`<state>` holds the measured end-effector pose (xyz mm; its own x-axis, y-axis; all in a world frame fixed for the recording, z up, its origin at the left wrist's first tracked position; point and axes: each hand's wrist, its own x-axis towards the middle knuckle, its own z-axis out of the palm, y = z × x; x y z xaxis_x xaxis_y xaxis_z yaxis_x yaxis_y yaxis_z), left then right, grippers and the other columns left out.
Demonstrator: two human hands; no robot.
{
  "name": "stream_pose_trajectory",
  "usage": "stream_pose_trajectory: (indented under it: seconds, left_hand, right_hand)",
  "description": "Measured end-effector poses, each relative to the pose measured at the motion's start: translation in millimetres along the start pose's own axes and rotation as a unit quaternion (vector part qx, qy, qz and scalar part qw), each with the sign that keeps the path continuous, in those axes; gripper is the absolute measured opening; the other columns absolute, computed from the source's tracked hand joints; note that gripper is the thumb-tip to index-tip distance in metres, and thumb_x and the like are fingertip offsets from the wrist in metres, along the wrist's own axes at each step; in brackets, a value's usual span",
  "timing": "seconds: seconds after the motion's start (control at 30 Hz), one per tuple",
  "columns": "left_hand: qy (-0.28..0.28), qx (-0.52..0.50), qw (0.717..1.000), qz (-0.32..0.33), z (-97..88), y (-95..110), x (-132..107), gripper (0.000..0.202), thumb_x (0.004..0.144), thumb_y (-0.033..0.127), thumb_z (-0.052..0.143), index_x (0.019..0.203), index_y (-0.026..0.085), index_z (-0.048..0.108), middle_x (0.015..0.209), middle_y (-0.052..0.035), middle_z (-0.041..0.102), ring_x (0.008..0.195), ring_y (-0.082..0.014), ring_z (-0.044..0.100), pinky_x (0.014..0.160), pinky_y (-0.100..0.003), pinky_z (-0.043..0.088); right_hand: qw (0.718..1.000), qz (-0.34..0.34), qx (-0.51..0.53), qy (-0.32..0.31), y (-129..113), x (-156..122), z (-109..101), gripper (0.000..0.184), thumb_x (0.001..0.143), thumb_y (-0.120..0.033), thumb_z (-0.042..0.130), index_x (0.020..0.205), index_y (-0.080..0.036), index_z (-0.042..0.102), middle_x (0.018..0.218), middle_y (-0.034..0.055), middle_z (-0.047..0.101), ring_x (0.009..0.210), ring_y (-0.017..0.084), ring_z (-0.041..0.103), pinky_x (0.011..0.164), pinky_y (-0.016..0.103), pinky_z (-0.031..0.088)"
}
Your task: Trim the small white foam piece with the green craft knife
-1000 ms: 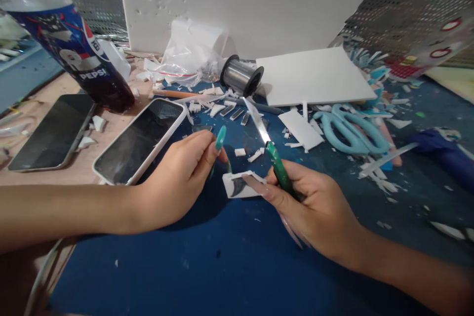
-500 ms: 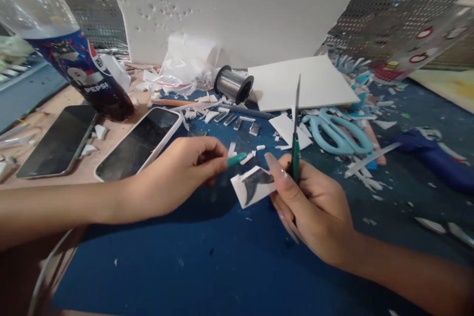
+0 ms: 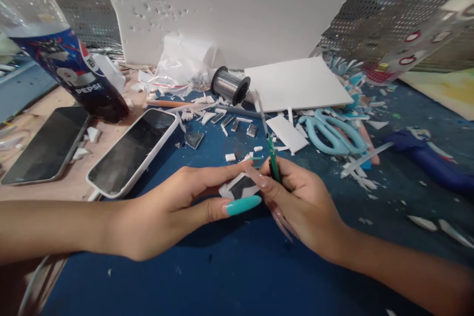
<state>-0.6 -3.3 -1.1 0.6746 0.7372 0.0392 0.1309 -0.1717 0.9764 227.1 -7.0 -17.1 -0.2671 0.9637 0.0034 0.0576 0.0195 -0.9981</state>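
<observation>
My right hand (image 3: 307, 205) is closed round a green-handled craft knife (image 3: 274, 163), its thin blade pointing up and away from me. Its thumb also presses on a small white foam-board piece (image 3: 226, 189) that carries a dark grey shape. From the other side, my left hand (image 3: 174, 202) closes on the same piece, with the teal-nailed thumb along its near edge and the fingers along its far edge. Part of the piece is hidden by the fingers. Just beyond the hands lie white scraps (image 3: 230, 157) and several small dark-faced pieces (image 3: 252, 130).
Light blue scissors (image 3: 333, 133) and a white board (image 3: 296, 81) lie beyond my right hand. A wire spool (image 3: 229, 84) stands at the back. Two phones (image 3: 131, 153) and a Pepsi bottle (image 3: 79, 76) are at left, a dark blue tool (image 3: 425, 155) at right.
My left hand has moved right and closed round the foam-board piece. The craft knife now tilts left, and my right hand has shifted slightly left.
</observation>
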Motion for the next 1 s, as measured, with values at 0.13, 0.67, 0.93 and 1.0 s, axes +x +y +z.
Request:
stream_pose_trajectory:
  seconds: [0.13,0.67,0.93,1.0]
  left_hand:
    - [0.008,-0.032,0.999,0.010,3.7,-6,3,0.043,0.108,0.026,0.063,0.150,0.037,0.061,0.144,0.0060,0.070,0.138,-0.0181,0.064,0.115,-0.024,0.050]
    - [0.033,-0.002,0.996,0.080,6.0,-12,4,0.059,0.105,0.010,0.064,0.149,0.049,0.057,0.148,0.0108,0.067,0.133,-0.0079,0.066,0.114,-0.015,0.047]
    - [0.016,0.046,0.995,0.085,3.4,-18,1,0.074,0.095,0.015,0.079,0.158,0.038,0.049,0.157,-0.0016,0.060,0.144,-0.0223,0.058,0.117,-0.029,0.051]
    - [0.009,0.065,0.993,0.095,2.6,-17,2,0.074,0.095,0.014,0.078,0.159,0.037,0.049,0.157,-0.0024,0.060,0.145,-0.0228,0.057,0.118,-0.030,0.050]
  right_hand:
    - [0.999,0.032,0.038,0.000,-3,3,2,0.047,0.088,-0.058,0.081,0.074,-0.023,0.052,0.056,-0.0083,0.043,0.047,0.007,0.035,0.042,0.022,0.031]
    - [0.991,0.092,0.070,-0.073,-11,3,-2,0.039,0.093,-0.051,0.077,0.079,-0.019,0.060,0.055,-0.0061,0.061,0.038,0.004,0.047,0.037,0.014,0.041]
    - [0.988,0.122,0.079,-0.060,-10,3,-2,0.042,0.083,-0.042,0.088,0.072,-0.020,0.054,0.054,-0.0047,0.064,0.038,0.005,0.047,0.038,0.014,0.036]
    - [0.988,0.123,0.075,-0.054,-11,4,-2,0.044,0.080,-0.042,0.090,0.070,-0.020,0.054,0.051,-0.0048,0.062,0.037,0.004,0.046,0.037,0.013,0.034]
